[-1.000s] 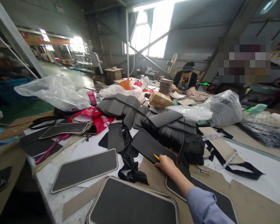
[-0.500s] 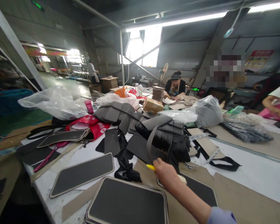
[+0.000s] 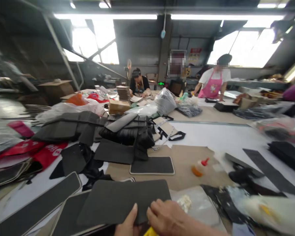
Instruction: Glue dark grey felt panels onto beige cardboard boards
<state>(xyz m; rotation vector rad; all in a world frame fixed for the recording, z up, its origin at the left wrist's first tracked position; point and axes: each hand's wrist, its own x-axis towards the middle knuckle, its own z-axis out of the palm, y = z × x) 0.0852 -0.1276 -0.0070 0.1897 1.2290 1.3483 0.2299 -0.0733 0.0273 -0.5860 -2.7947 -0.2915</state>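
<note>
A dark grey panel (image 3: pixel 124 200) with rounded corners is tilted up at the front, over a stack of grey panels with pale edging (image 3: pixel 71 209). My left hand (image 3: pixel 129 224) grips its near edge, thumb on top and fingers hidden below. My right hand (image 3: pixel 166 214) is curled at the panel's near right edge, closed round a yellow tool (image 3: pixel 150 232) that shows only in part. Beyond the held panel lies another pale-edged panel (image 3: pixel 152 165). To the right, a whitish lump (image 3: pixel 184 203) rests on clear plastic.
Bundled dark panels (image 3: pixel 127 132) are heaped mid-table. A red-tipped bottle of amber liquid (image 3: pixel 199 167) stands to the right, near a dark strip (image 3: pixel 272 172). Red bags (image 3: pixel 46 154) lie left. Across the table are a seated person (image 3: pixel 139 83) and one in a pink apron (image 3: pixel 211 86).
The view has swung right. My right hand has come back from the bundled panels, bringing a grey panel nearer. My left hand has entered view and holds that panel.
</note>
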